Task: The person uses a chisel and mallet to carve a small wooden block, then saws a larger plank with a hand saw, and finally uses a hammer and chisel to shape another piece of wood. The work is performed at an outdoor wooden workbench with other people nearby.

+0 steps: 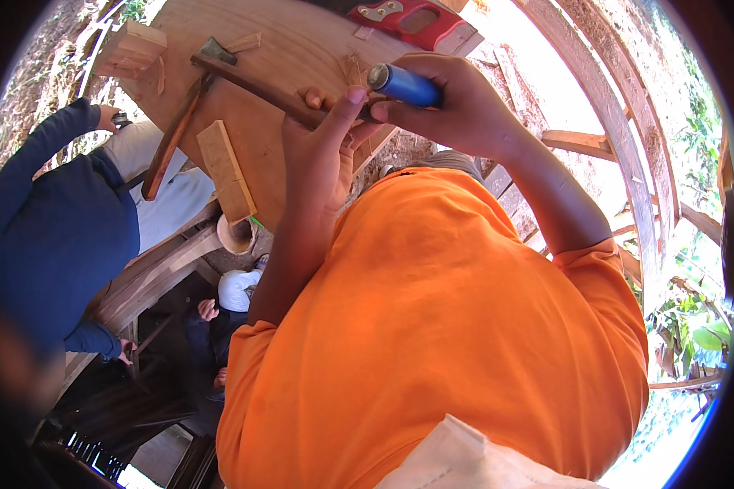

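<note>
My left hand (pixel 322 155) is closed around a long, flat, dark brown bar (pixel 257 88), thumb raised. The bar slants over the wooden table toward the far left; whether it is wood or rusty metal I cannot tell. My right hand (pixel 469 102) grips a blue tool handle (pixel 412 86) with a metal cap at its end, perhaps a chisel's. The rest of that tool is hidden. My right fingertips meet the left hand near the bar's near end. Beyond the left hand, a tool with a curved wooden handle (pixel 175 138) and a dull metal head (pixel 218 50) lies on the table.
A red-handled saw (pixel 412 20) lies at the table's far edge. Wood blocks (pixel 134 49) stand at the far left corner, and a short board (pixel 224 171) lies at the left edge. A person in dark blue (pixel 49 220) stands left; another person (pixel 236 289) is lower down. Timber rails (pixel 620 106) curve along the right.
</note>
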Available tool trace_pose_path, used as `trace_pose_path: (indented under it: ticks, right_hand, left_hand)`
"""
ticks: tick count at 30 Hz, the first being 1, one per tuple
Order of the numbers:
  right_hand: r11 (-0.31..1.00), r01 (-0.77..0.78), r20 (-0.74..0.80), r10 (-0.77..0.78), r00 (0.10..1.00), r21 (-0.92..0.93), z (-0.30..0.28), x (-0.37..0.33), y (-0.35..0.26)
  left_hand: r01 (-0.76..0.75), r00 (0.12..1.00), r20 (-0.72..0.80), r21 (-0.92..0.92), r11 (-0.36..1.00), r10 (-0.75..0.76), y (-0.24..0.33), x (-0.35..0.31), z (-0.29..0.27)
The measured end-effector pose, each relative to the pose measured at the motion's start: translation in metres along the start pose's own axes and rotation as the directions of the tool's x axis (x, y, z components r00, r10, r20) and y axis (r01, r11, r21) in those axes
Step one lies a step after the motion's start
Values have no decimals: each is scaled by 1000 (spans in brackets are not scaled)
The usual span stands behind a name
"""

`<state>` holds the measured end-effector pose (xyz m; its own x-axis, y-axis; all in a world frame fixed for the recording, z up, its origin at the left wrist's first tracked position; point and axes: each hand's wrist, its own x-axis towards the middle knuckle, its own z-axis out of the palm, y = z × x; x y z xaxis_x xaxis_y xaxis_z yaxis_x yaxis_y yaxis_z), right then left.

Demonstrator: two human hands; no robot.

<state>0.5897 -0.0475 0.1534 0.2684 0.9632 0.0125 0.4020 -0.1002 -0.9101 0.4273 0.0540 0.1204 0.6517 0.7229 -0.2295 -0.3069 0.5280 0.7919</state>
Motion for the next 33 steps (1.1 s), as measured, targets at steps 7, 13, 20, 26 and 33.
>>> trace_pose_path:
  ticks: [7,13,20,26,33]
  right_hand:
    - [978,56,-54,-46,998,200,-21,24,2]
    - [931,-253,269,181,946,264,-19,66,-4]
    - [909,-166,250,71,966,383,-18,60,-2]
    - [816,162,-257,-17,966,555,-58,30,-34]
    - [846,451,-374,-335,865,285,-53,-33,-25]
  left_hand:
    - [94,994,55,28,995,-96,9,-3,5]
    - [158,927,291,268,950,-236,8,-8,20]
    - [177,878,347,405,897,-330,2,-12,20]
    - [318,893,240,263,911,-381,-1,-26,24]
    - [182,965,149,209,961,-216,-12,-15,3]
